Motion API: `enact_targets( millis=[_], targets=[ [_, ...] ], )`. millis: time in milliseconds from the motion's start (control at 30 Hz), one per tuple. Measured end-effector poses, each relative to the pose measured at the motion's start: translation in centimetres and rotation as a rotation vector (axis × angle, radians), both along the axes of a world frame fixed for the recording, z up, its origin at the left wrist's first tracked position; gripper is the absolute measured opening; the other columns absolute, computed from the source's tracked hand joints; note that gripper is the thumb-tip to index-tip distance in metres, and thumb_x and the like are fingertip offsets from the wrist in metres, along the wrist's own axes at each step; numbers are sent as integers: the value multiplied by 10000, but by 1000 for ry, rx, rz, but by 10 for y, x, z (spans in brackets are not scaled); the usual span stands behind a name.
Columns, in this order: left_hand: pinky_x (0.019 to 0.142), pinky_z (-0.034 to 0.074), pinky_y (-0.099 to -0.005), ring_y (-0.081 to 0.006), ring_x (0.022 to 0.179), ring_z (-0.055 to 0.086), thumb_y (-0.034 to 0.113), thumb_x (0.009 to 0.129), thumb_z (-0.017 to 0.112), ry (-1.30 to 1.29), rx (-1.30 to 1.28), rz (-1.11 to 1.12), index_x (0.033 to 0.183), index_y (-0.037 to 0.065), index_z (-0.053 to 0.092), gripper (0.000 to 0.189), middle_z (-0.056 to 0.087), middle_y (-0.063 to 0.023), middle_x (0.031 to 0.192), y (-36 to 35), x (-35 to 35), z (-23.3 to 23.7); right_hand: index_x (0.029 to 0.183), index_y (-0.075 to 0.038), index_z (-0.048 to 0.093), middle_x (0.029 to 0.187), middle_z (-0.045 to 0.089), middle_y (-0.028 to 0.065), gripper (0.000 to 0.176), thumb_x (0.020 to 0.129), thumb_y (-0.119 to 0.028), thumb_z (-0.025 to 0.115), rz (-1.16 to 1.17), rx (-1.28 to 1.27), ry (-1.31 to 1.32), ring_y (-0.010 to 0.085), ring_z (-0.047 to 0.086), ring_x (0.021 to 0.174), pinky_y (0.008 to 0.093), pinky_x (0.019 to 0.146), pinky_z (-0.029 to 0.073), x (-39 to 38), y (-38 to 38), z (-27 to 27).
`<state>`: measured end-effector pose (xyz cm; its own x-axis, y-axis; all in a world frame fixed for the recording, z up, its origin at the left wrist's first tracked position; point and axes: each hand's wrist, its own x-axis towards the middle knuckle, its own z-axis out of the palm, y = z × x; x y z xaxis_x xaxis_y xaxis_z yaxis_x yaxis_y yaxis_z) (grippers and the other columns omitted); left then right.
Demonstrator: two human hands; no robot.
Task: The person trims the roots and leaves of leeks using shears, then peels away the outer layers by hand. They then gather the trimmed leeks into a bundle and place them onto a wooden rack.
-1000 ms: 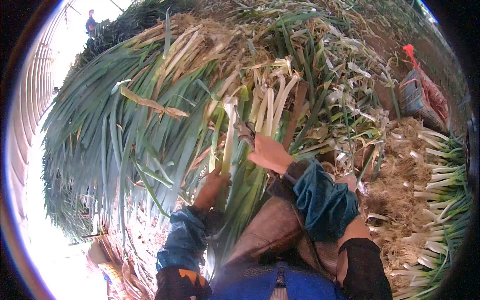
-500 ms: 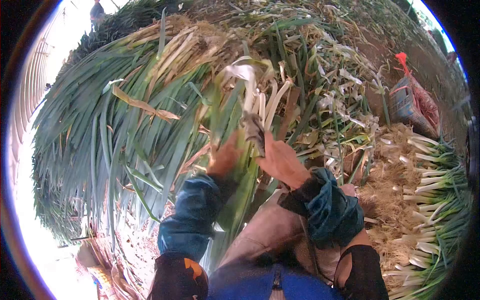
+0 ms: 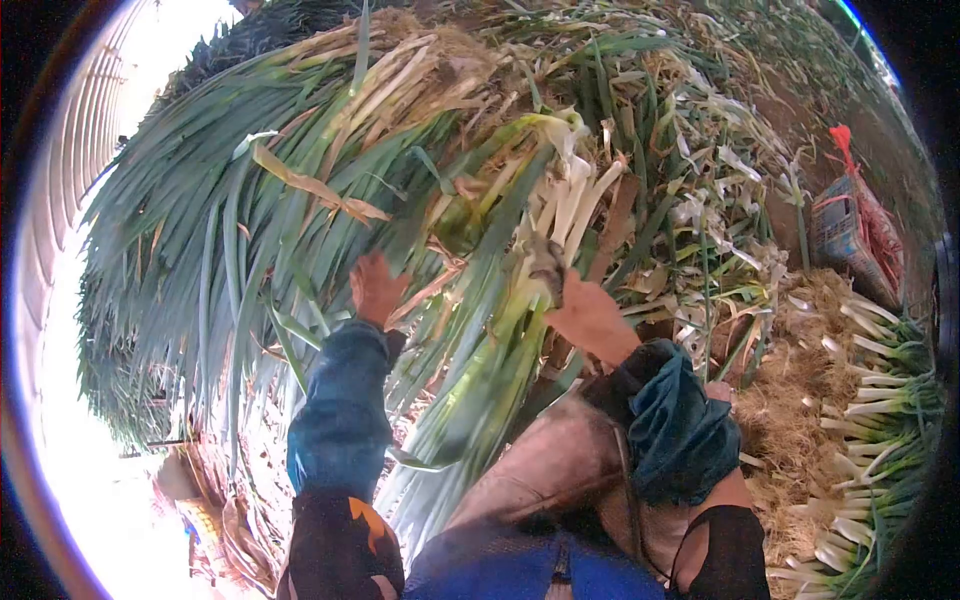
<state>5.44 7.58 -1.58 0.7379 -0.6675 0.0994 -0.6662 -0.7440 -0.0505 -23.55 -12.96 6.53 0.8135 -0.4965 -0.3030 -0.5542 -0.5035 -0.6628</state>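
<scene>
A bunch of long green onions (image 3: 500,345) lies in front of me, its white ends (image 3: 580,205) pointing away and its leaves trailing toward my lap. My right hand (image 3: 595,318) is closed on the stalks just below the white part. A grey, cloth-like piece (image 3: 544,264) shows at its fingers; I cannot make out what it is. To the left, my left hand (image 3: 378,288) is apart from the bunch, over the big heap of green onions (image 3: 250,200). Its fingers look spread at the leaves, with nothing visible held.
Peeled-off leaves and scraps (image 3: 690,200) litter the ground ahead. On the right, trimmed green onions (image 3: 880,410) lie in a row, with their roots (image 3: 800,390) toward me. A box with a red net (image 3: 855,235) stands beyond them.
My left hand has moved from the bunch leftward to the heap. A whitish leaf that stood up blurred at the white ends now hangs lower. My right hand keeps its hold.
</scene>
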Motion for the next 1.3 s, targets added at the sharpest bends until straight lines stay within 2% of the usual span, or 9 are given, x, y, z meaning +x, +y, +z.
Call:
enact_targets(
  millis=[267,533,633,700,767,833,967,1100,1300],
  targets=[
    [709,478,-487,-401,841,597,268,708,646,224,-54,-21,1091,14,495,483,602,-241,899,23,13,-12,992,71,399,779,567,285,462,748,-249,625,76,10,-191,444,566,772,478,687,452,4,19,4],
    [648,460,-486,-380,731,597,324,760,600,490,156,-269,905,-6,536,367,599,-213,766,16,-153,84,1020,82,428,802,575,285,459,744,-251,582,166,42,-139,437,578,794,467,719,459,14,50,4],
    [710,467,-462,-337,838,601,289,775,567,789,674,-543,1015,56,550,334,621,-181,879,-10,-152,106,989,83,421,768,608,256,403,732,-188,572,91,41,0,426,607,758,460,706,489,17,33,-6],
    [739,460,-421,-298,907,571,226,800,540,701,-62,-874,971,81,576,227,599,-158,935,-6,-96,52,912,83,445,758,590,267,368,733,-211,574,58,87,-67,427,593,763,463,694,466,10,28,-5],
    [742,457,-383,-285,906,556,166,781,535,-288,-160,-849,945,111,595,184,553,-135,934,-47,-62,40,865,82,451,737,579,270,357,737,-227,575,25,113,-79,426,586,753,467,678,453,5,24,-1],
    [762,443,-412,-317,940,514,119,809,509,-23,204,-492,1058,106,593,264,528,-137,991,-90,-35,34,847,82,440,705,574,266,359,743,-234,576,-9,113,-46,424,586,728,472,656,449,4,19,5],
    [869,369,-429,-359,1065,426,232,830,555,741,-232,-14,1093,86,570,301,481,-222,1050,-141,-25,-2,880,67,428,691,572,258,367,742,-227,597,11,107,-174,432,580,710,468,648,452,-3,9,-1],
    [782,413,-438,-381,952,537,332,709,634,601,-313,-90,1000,-43,565,480,562,-267,995,-144,-17,-35,939,50,417,753,576,269,389,736,-216,615,59,113,-237,440,573,760,464,667,451,-5,12,3],
    [674,442,-361,-264,728,559,185,741,603,780,-495,-184,1035,-32,557,369,573,-180,878,-87,-89,47,996,46,412,816,579,278,448,736,-259,611,83,140,-67,435,568,851,470,726,452,15,24,8]
  ],
)
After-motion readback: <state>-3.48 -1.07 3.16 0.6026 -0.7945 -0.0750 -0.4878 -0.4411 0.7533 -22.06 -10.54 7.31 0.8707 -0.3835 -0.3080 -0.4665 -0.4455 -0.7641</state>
